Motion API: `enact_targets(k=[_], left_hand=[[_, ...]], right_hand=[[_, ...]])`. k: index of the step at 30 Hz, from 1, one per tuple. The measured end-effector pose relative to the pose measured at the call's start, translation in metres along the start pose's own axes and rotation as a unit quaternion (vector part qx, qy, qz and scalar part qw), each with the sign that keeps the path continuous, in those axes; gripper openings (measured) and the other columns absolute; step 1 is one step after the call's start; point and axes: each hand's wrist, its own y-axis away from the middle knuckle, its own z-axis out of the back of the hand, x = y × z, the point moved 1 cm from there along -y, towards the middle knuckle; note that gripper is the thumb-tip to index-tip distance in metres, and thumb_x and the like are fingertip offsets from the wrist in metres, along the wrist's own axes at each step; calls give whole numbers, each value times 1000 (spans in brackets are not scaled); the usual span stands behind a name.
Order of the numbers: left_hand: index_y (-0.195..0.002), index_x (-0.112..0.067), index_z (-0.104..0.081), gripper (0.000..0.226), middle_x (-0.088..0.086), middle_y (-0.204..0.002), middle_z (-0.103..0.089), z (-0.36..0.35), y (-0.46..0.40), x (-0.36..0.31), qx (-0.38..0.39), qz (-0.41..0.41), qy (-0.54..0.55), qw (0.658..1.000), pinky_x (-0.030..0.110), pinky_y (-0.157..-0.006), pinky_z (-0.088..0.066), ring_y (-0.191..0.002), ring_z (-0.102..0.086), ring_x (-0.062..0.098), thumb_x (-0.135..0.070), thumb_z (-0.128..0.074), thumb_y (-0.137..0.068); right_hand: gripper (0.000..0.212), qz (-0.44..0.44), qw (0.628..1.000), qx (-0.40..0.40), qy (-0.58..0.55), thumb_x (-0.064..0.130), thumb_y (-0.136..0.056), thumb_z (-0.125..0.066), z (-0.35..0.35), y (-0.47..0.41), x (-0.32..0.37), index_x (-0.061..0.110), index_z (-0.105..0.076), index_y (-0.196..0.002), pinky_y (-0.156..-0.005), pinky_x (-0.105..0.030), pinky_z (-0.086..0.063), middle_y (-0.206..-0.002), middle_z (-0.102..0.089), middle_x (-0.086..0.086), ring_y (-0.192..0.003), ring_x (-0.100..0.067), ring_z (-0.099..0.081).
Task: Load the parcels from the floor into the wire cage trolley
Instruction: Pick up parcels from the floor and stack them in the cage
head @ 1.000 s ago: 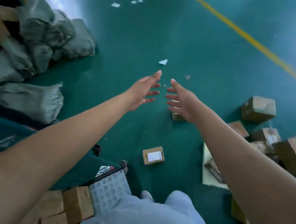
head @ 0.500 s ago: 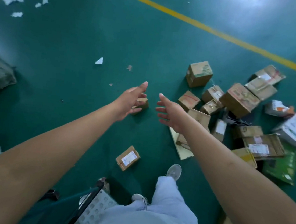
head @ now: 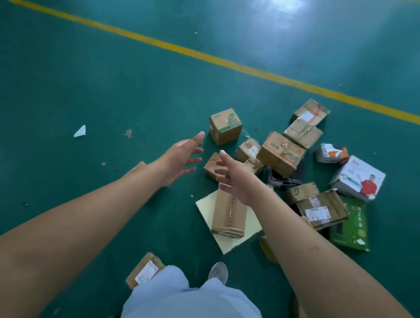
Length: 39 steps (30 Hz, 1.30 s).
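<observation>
While the parcels (head: 280, 153) lie heaped on the green floor (head: 108, 83) ahead, my left hand (head: 180, 159) and right hand (head: 235, 178) reach out empty, fingers spread, above them.

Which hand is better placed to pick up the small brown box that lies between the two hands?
Right, probably. The right hand is open and partly overlaps the small brown box; the left hand, also open, appears beside it.

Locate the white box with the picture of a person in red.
In the head view the white box sits on the green floor at the pile's right edge, behind the green packet and beside a small white-and-orange parcel.
</observation>
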Motion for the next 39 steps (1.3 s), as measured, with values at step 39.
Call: enact_targets(k=[39], left_hand=[[-140,-19,-52,64,1,-135,-61,-82,-340,-224,298,60,-302,904,37,-89,-56,-123,-59,24,-63,-57,-94]], right_hand=[[51,-17,872,-306,-383,58,-99,-53,95,-179,147,17,-60,-129,-103,-43,-52,-125,-66,-6,-114,-24,-63]])
